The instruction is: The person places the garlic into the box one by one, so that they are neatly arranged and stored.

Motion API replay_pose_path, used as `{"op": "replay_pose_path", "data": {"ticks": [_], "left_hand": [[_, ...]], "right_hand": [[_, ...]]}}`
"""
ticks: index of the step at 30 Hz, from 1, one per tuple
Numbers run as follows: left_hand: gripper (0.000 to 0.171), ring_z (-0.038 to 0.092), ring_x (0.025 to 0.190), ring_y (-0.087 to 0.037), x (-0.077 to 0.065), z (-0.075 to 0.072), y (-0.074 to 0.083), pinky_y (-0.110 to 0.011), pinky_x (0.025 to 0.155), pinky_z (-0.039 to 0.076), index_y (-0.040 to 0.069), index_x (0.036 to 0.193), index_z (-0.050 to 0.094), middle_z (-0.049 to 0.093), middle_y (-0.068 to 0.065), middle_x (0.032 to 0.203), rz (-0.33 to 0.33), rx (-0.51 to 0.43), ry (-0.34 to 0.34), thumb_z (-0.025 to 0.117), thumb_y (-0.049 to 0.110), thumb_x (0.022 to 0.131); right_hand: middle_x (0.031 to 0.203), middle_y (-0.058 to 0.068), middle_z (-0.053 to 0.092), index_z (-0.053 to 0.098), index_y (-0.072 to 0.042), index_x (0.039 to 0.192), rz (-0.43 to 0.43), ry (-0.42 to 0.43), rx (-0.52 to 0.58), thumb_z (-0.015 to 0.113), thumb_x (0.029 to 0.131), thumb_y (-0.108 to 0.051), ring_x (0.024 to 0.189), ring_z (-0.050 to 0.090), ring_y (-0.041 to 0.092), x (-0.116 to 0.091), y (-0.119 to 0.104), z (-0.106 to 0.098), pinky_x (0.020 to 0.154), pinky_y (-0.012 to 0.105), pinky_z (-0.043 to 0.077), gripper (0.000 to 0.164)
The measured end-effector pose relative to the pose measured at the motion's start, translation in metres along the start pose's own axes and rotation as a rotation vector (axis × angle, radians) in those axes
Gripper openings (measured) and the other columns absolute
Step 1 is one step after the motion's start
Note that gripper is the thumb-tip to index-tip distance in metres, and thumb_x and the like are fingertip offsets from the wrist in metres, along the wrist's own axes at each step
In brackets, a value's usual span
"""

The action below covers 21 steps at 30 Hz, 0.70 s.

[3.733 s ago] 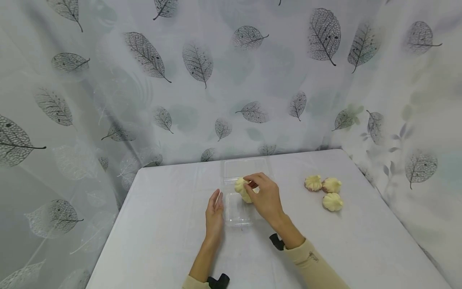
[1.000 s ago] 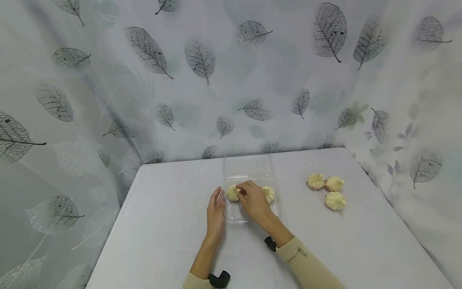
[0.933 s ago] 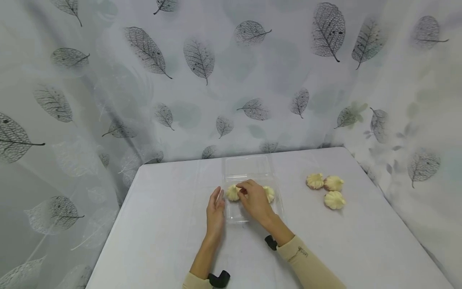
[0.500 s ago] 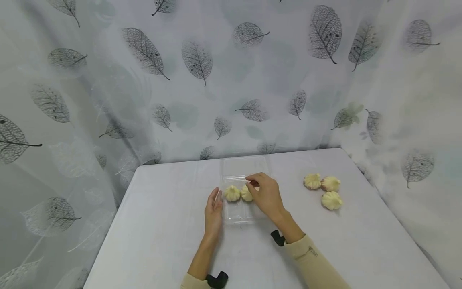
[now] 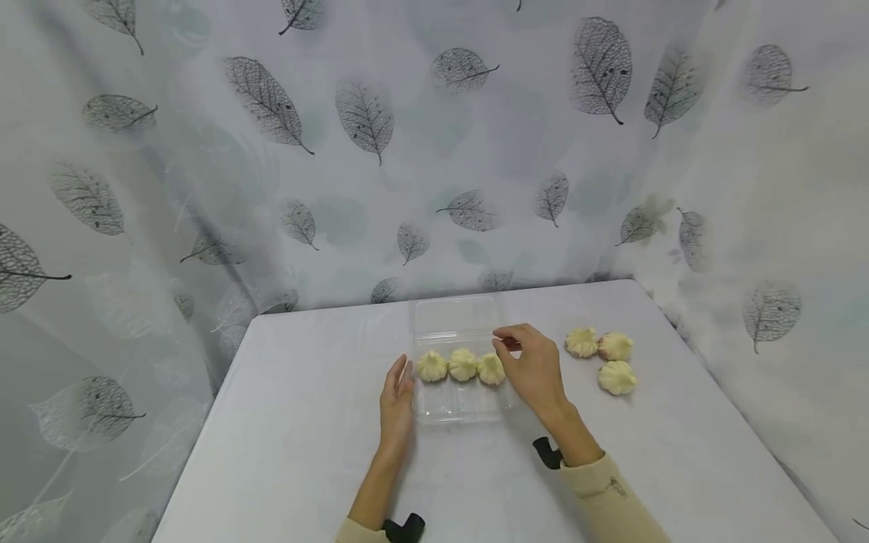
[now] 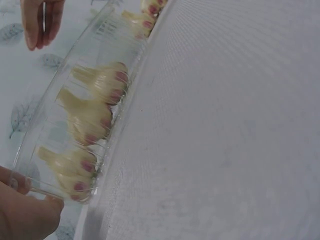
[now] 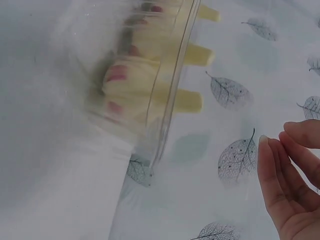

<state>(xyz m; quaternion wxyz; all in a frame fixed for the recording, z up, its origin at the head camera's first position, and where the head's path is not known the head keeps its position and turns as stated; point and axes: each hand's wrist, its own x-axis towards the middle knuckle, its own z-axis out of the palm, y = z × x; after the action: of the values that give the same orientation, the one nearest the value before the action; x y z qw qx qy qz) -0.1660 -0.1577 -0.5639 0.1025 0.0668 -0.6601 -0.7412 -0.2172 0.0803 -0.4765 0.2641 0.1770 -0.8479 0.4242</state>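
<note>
Three pale garlic bulbs (image 5: 463,365) sit side by side in a clear plastic clamshell box (image 5: 458,416), their stems pointing up. Purple-pink patches mark their lower sides in both wrist views. My left hand (image 5: 397,400) is at the box's left end; in the left wrist view its thumb and finger pinch the rim. Just off the rightmost bulb (image 5: 492,369), my right hand (image 5: 536,369) hovers with thumb and fingertips close together and nothing between them. The right wrist view shows that hand (image 7: 295,185) apart from the box.
Several more garlic pieces lie to the right, among them a front bulb (image 5: 618,378) and a back-left bulb (image 5: 581,342). The box's lid (image 5: 456,315) is folded back toward the leaf-print curtain (image 5: 468,151). All stand on a white-covered table (image 5: 305,437).
My right hand has set garlic bulbs in the box, let go, and moved right, uncovering a row of three. The left hand stays at the box's left end.
</note>
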Motion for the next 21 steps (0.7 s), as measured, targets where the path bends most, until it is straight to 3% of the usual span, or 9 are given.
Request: {"op": "replay_pose_path", "data": {"ticks": [15, 17, 21], "left_hand": [[0.051, 0.029, 0.156, -0.028, 0.002, -0.001, -0.003, -0.039, 0.128, 0.023, 0.008, 0.161, 0.034, 0.033, -0.015, 0.168, -0.013, -0.017, 0.009, 0.039, 0.002, 0.11], [0.051, 0.028, 0.156, -0.028, 0.002, -0.001, -0.002, -0.04, 0.128, 0.023, 0.008, 0.161, 0.033, 0.032, -0.014, 0.168, -0.012, -0.013, 0.005, 0.038, 0.002, 0.111], [0.051, 0.028, 0.157, -0.028, 0.001, -0.001, 0.0, -0.041, 0.129, 0.022, 0.008, 0.162, 0.032, 0.032, -0.014, 0.168, -0.008, -0.001, 0.001, 0.039, 0.003, 0.111]], "right_hand": [[0.096, 0.009, 0.077, 0.08, -0.002, 0.103, 0.032, 0.123, -0.065, 0.081, 0.088, 0.0, 0.081, 0.075, 0.022, -0.009, 0.029, -0.032, 0.07, 0.038, 0.065, 0.015], [0.095, 0.009, 0.077, 0.08, -0.002, 0.102, 0.043, 0.144, -0.076, 0.081, 0.087, 0.001, 0.079, 0.075, 0.022, -0.011, 0.033, -0.036, 0.069, 0.034, 0.064, 0.015], [0.094, 0.01, 0.078, 0.08, -0.002, 0.101, 0.074, 0.19, -0.086, 0.08, 0.086, 0.002, 0.076, 0.074, 0.023, -0.016, 0.041, -0.043, 0.067, 0.013, 0.056, 0.016]]}}
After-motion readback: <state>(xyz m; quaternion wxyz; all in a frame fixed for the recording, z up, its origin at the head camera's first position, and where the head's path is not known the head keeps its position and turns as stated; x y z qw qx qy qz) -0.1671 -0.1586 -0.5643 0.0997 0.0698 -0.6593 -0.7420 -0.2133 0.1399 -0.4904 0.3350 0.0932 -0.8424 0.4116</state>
